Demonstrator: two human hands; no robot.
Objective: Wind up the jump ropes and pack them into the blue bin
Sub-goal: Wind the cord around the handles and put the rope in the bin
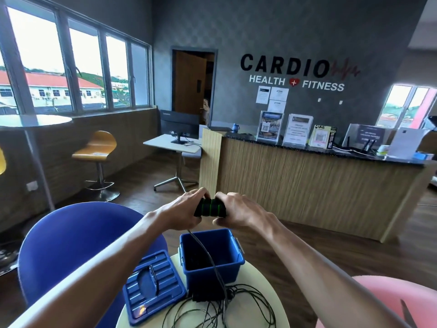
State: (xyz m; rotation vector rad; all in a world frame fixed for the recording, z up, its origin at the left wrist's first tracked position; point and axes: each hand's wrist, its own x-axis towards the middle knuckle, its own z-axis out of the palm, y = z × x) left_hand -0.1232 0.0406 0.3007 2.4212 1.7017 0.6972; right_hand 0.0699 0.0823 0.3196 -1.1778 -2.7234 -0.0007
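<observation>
Jump rope handles [210, 207], black with green rings, sit side by side in the air above the blue bin [211, 255]. Both hands hold them up. The left hand [183, 210] grips the left end, with its fingers curled over the top and its thumb under. The right hand [238, 210] grips the right end the same way, fingers bent round the handles. The two hands almost touch each other in the middle.

A thin black cord [208, 254] hangs down from the handles. It drops past the open bin and joins a loose, messy pile of cord [220, 308] on the small round table [267, 280]. The pile lies just in front of the bin. A dark lump sits in the pile near the bin wall; it may be more handles, but it is too dark to tell.

The bin stands open on the table, and its inside looks dark. Its blue lid [151, 285] lies flat beside it on the left, touching the bin's side. A blue chair [71, 237] stands to the left of the table and a pink chair [378, 301] to the right. Farther back is a long wooden counter [307, 185] with signs on top.
</observation>
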